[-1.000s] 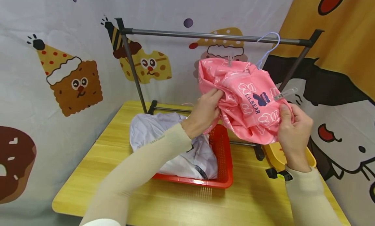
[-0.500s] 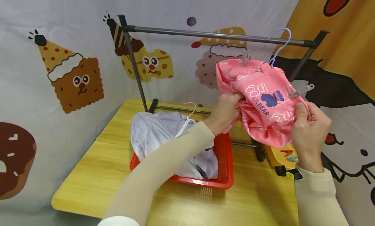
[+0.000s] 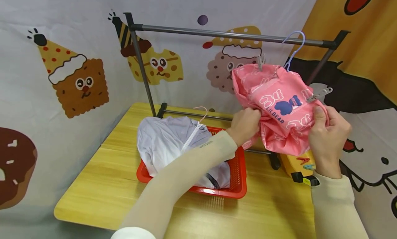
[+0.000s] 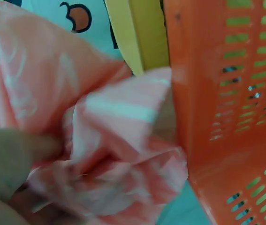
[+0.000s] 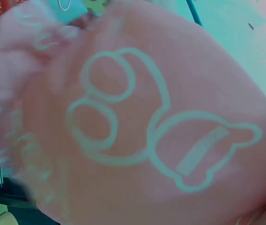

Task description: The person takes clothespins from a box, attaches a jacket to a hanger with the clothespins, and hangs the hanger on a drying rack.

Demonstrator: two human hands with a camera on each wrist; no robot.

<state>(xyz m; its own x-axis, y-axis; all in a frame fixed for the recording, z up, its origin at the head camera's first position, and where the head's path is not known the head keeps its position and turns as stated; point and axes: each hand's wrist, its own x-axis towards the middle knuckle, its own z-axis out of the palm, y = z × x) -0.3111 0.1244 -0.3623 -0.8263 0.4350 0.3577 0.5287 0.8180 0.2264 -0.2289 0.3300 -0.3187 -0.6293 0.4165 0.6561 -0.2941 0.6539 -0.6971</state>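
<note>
The head view looked forward and down across the worktop point(image 3: 102, 177). The left wrist view faced pink cloth point(image 3: 279, 106) and the red basket point(image 3: 240, 170) up close; the right wrist view, also close, was mostly filled by that cloth, which all three shared.

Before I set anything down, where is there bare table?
Bare table lies left of the red basket and in front of it, between the sleeves. The right side is crowded: a yellow tub stands there, and the left hand and right hand grip the pink garment below the rack's bar.
</note>
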